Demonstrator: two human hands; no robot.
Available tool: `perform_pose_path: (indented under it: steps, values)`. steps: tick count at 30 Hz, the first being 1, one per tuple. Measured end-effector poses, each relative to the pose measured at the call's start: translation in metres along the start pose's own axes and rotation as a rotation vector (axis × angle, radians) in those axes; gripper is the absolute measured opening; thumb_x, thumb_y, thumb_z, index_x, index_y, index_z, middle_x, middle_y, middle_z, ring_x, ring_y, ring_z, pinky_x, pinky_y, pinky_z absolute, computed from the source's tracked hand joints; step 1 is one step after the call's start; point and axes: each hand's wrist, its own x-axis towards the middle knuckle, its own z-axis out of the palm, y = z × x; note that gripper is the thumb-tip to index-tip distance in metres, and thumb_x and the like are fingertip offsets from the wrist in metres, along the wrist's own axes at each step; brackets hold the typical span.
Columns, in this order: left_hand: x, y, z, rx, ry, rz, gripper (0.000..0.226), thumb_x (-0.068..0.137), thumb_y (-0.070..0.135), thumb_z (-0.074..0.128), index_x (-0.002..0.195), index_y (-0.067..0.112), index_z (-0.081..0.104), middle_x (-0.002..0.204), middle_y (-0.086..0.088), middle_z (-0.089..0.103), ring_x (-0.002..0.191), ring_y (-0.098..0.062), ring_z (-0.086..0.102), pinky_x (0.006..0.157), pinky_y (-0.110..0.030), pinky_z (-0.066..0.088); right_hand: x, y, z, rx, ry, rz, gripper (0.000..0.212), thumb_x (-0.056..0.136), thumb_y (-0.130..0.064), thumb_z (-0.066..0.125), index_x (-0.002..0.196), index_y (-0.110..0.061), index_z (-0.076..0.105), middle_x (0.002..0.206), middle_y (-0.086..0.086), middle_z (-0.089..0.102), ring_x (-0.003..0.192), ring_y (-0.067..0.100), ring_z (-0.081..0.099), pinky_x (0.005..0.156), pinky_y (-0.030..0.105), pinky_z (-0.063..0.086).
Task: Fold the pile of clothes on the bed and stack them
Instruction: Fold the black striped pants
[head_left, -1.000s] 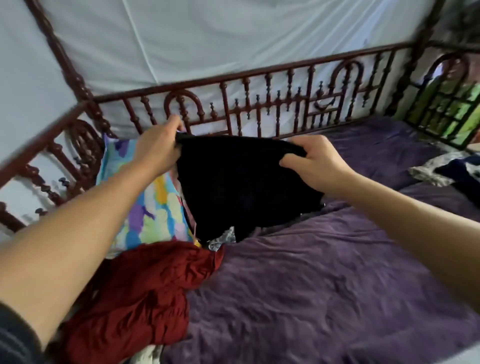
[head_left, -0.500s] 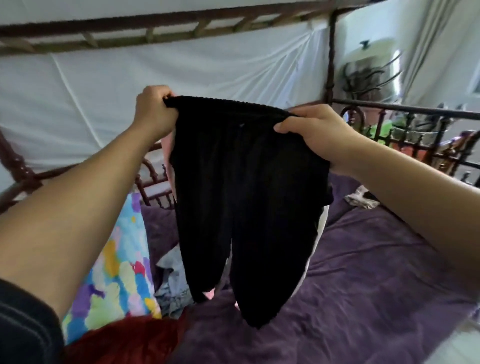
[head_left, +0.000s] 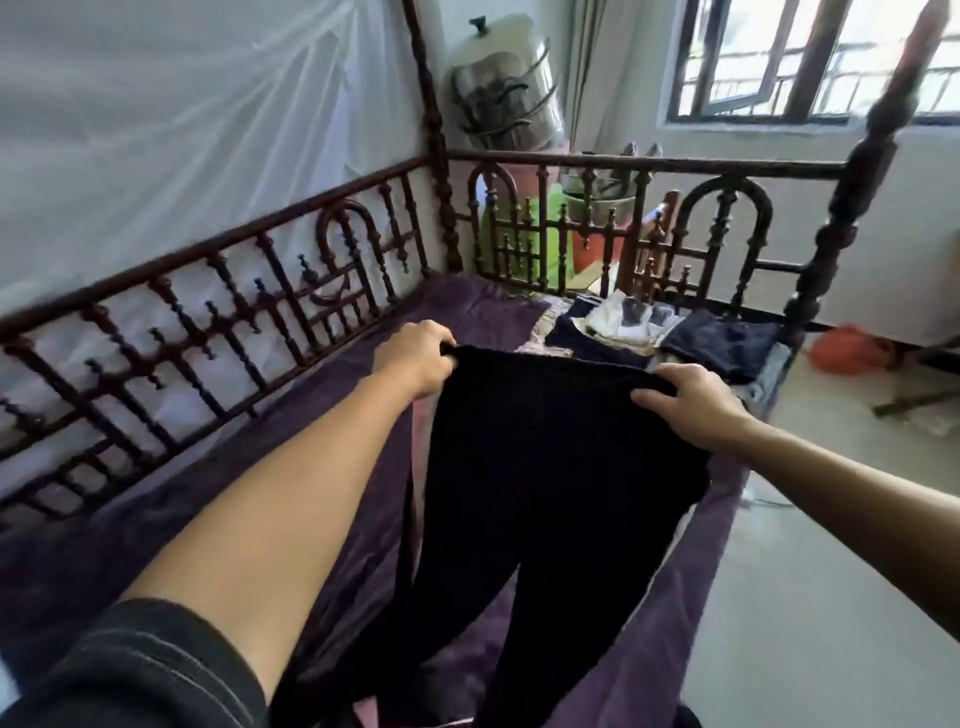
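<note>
A pair of black trousers (head_left: 545, 493) hangs at the centre of the view, held up by the waistband above the bed (head_left: 467, 306). The left hand (head_left: 415, 358) grips the waistband's left corner at eleven o'clock, curled round the cloth. The right hand (head_left: 691, 405) holds the right corner at two o'clock, its fingers (head_left: 680, 379) closed over the edge and the thumb in front. The waistband is stretched level between them and both legs drop toward six o'clock, probably to let the garment hang flat before folding. At one o'clock, near the foot rail (head_left: 623, 166), folded clothes (head_left: 613, 332) lie stacked, which is likely where these trousers will go. A carved side rail (head_left: 208, 312) runs from nine o'clock toward twelve.
</note>
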Motion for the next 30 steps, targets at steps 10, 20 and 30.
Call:
perform_pose_path:
  steps: [10, 20, 30]
  values:
    - [0.195, 0.069, 0.212, -0.009, -0.21, -0.042, 0.021, 0.091, 0.027, 0.05, 0.109, 0.024, 0.06, 0.106, -0.011, 0.064, 0.098, -0.034, 0.06, 0.07, -0.034, 0.037, 0.177, 0.211, 0.078, -0.242, -0.12, 0.184, 0.03, 0.089, -0.056, 0.054, 0.105, -0.032, 0.059, 0.099, 0.006, 0.069, 0.092, 0.032, 0.064, 0.073, 0.038, 0.049]
    - [0.35, 0.113, 0.441, -0.352, -0.38, -0.245, 0.026, 0.091, 0.025, 0.057, 0.116, 0.018, 0.062, 0.101, -0.005, 0.067, 0.099, -0.026, 0.06, 0.078, -0.029, 0.044, 0.329, 0.414, 0.178, -0.402, -0.323, 0.488, 0.037, 0.094, -0.052, 0.046, 0.11, -0.02, 0.053, 0.109, 0.015, 0.065, 0.099, 0.038, 0.061, 0.072, 0.039, 0.042]
    - [0.25, -0.016, 0.459, -0.291, -0.536, -0.7, 0.022, 0.089, 0.021, 0.059, 0.109, 0.017, 0.066, 0.106, -0.007, 0.069, 0.103, -0.027, 0.06, 0.087, -0.035, 0.049, 0.349, 0.422, 0.21, -0.739, -0.467, 0.15, 0.047, 0.082, -0.028, 0.061, 0.127, -0.019, 0.053, 0.121, 0.012, 0.056, 0.114, 0.034, 0.047, 0.087, 0.044, 0.038]
